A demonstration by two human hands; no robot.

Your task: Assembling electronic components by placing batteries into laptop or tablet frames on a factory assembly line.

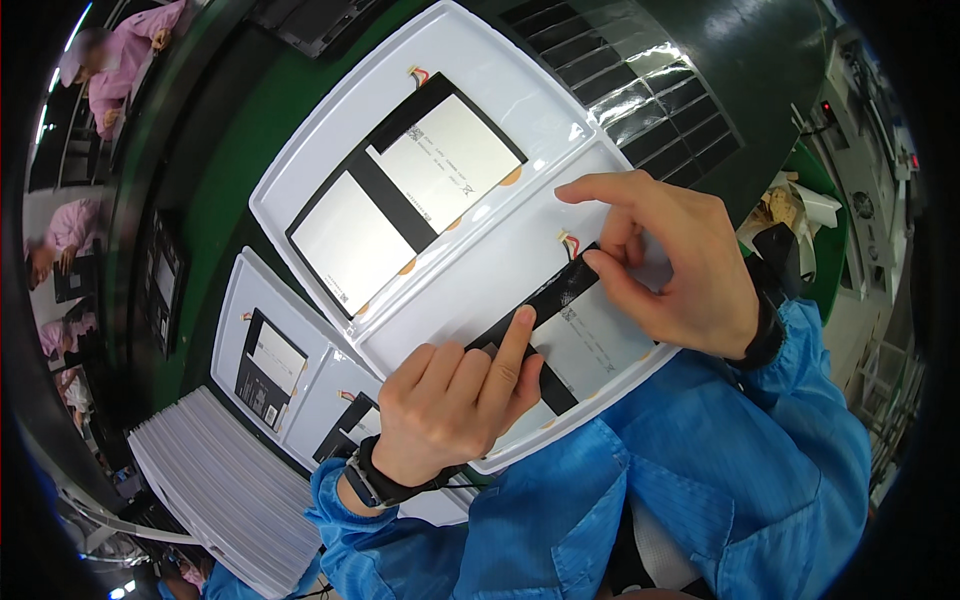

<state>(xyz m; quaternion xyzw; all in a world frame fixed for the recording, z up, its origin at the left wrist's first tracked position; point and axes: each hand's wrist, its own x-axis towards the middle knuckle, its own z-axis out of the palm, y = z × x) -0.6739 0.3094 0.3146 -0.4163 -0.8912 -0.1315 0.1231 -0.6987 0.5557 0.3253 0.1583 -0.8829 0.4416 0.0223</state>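
Observation:
A flat battery pack (592, 345) with pale cells and a black strip (560, 293) along its far edge lies in the near half of a white plastic tray (415, 325). My left hand (450, 405) presses its outstretched index fingertip on the strip, the other fingers bent and holding nothing. At the strip's right end, my right hand (680, 265) pinches the edge between thumb and a bent finger, its index finger raised apart. Beside that end a small connector with coloured wires (570, 243) sticks out. In the tray's far half lies another battery pack (445, 160), untouched.
At the left, a second white tray (325, 375) holds more battery packs, beside a stack of white trays (225, 490). A sheet of black rectangular pieces (650, 95) lies at the far right. A green bin (825, 235) with scraps stands right. People in pink work at the far left.

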